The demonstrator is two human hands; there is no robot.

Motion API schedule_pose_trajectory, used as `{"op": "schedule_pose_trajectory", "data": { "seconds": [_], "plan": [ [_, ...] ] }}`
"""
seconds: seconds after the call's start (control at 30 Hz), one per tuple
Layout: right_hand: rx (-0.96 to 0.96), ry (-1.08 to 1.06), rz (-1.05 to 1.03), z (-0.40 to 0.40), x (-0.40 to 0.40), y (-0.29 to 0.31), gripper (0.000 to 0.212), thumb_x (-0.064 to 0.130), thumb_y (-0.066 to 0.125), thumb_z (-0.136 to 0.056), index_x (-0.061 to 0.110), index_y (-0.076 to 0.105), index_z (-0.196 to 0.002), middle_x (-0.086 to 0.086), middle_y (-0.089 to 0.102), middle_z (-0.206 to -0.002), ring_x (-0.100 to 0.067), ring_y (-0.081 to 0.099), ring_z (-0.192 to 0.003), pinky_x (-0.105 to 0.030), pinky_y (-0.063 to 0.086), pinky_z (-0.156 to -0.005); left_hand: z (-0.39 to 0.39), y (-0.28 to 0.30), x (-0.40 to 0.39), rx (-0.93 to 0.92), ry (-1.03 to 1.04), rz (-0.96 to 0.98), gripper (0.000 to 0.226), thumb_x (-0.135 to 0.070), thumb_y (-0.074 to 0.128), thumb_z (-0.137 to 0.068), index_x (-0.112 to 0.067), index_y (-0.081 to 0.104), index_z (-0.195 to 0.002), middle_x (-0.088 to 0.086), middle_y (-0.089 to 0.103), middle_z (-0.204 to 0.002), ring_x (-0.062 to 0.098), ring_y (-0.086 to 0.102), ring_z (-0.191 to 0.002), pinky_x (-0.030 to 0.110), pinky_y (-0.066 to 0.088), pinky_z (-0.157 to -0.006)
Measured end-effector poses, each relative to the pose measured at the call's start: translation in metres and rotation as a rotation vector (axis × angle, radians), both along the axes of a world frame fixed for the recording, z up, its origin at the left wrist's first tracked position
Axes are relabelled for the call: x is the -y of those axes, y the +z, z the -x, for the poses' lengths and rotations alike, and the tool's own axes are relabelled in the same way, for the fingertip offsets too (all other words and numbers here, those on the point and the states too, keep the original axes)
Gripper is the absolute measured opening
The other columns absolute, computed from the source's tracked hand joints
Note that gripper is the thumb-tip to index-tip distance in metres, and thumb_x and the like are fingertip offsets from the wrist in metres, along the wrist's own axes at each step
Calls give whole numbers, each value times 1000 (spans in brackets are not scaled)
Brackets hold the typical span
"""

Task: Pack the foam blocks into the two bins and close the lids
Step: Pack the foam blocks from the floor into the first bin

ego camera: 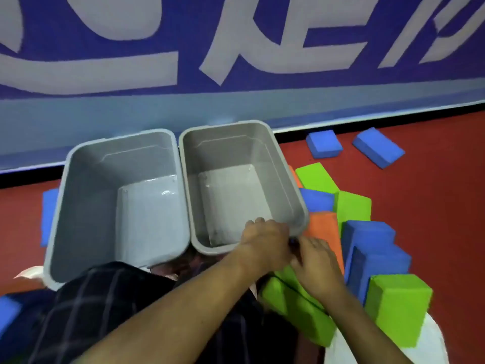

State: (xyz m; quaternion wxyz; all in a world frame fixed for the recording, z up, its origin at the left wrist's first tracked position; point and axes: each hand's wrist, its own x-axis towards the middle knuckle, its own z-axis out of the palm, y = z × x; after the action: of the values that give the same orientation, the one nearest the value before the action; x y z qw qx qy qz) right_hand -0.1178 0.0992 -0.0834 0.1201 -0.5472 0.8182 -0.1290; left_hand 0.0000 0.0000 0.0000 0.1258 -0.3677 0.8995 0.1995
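Note:
Two empty grey bins stand side by side on the red floor, the left bin (63, 179) and the right bin (288, 179). My left hand (265, 237) curls over the near right corner of the right bin's rim. My right hand (317, 266) lies just beside it, on a green foam block (296, 308) and against an orange block (325, 229); its grip is hidden. Right of the bins several blocks are piled up, among them a blue one (367, 232) and a green one (399, 303). No lid is clearly visible.
Two loose blue blocks (324, 144) (378, 147) lie at the back right near the wall. Another blue block (49, 211) sits left of the left bin. A blue banner wall (236, 106) stands right behind the bins. My dark checked clothing (105, 311) covers the near foreground.

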Motion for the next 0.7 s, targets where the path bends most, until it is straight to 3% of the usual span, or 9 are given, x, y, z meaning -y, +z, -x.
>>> {"op": "schedule_pose_trajectory", "data": {
  "seconds": [0.1, 0.2, 0.3, 0.37, 0.43, 0.5, 0.6, 0.63, 0.7],
  "plan": [
    [76, 60, -228, 20, -28, -51, 40, 43, 50, -73, 18, 60, -103, -7, 67, -94, -35, 60, -89, -40, 47, -74, 31, -22, -16, 70, -48, -88, 34, -32, 55, -89, -17, 59, -120, 10, 61, -125, 31, 57, -115, 38, 44, -92],
    [117, 89, -516, 30, -49, -95, 66, 49, 60, -71, 21, 48, -130, -7, 58, -124, -34, 52, -110, -39, 45, -86, 40, -42, -18, 166, -76, -145, 37, -28, 57, -88, -16, 58, -123, 9, 60, -127, 30, 58, -116, 39, 48, -91],
    [47, 118, -589, 30, -51, -126, 108, 59, 72, -62, 20, 21, -149, -14, 36, -147, -39, 38, -127, -48, 40, -98, 37, -52, 9, 138, 54, -68, 35, -28, 56, -88, -20, 57, -121, 8, 60, -125, 30, 56, -116, 37, 45, -90],
    [-1, 171, -593, 22, -42, -144, 131, 68, 80, -40, 22, 22, -148, -18, 40, -145, -45, 42, -127, -56, 42, -95, 33, -56, 26, 127, 135, -99, 32, -31, 55, -89, -20, 56, -118, 9, 59, -121, 31, 53, -114, 36, 42, -85],
    [-29, 208, -573, 11, -35, -166, 141, 74, 79, -26, 23, 24, -146, -21, 42, -145, -49, 40, -129, -63, 40, -93, 31, -60, 31, 157, 144, -123, 31, -32, 56, -89, -20, 55, -118, 8, 60, -117, 30, 52, -112, 36, 38, -78],
    [-28, 237, -594, 0, -31, -178, 143, 74, 79, -26, 22, 22, -146, -24, 36, -148, -53, 33, -131, -68, 34, -94, 28, -64, 29, 199, 134, -124, 33, -29, 55, -89, -19, 54, -120, 8, 60, -117, 29, 51, -112, 36, 38, -80],
    [-25, 254, -645, -11, -31, -194, 129, 64, 83, -30, 15, 39, -141, -30, 39, -143, -58, 37, -125, -70, 34, -91, 29, -70, 29, 235, 130, -121, 40, -28, 55, -88, -19, 52, -127, 8, 59, -120, 29, 49, -116, 37, 42, -88],
    [-49, 251, -673, -13, -32, -197, 110, 56, 82, -45, 14, 44, -138, -31, 39, -143, -59, 38, -124, -69, 34, -91, 30, -69, 29, 230, 135, -119, 41, -29, 55, -88, -19, 52, -128, 9, 59, -121, 29, 49, -116, 37, 42, -89],
    [-91, 211, -652, -21, -27, -199, 58, 32, 61, -78, 12, 51, -132, -29, 43, -141, -58, 41, -122, -66, 37, -91, 31, -70, 31, 234, 145, -134, 42, -29, 55, -89, -19, 51, -129, 9, 58, -121, 29, 48, -117, 38, 41, -90]
  ]
}}
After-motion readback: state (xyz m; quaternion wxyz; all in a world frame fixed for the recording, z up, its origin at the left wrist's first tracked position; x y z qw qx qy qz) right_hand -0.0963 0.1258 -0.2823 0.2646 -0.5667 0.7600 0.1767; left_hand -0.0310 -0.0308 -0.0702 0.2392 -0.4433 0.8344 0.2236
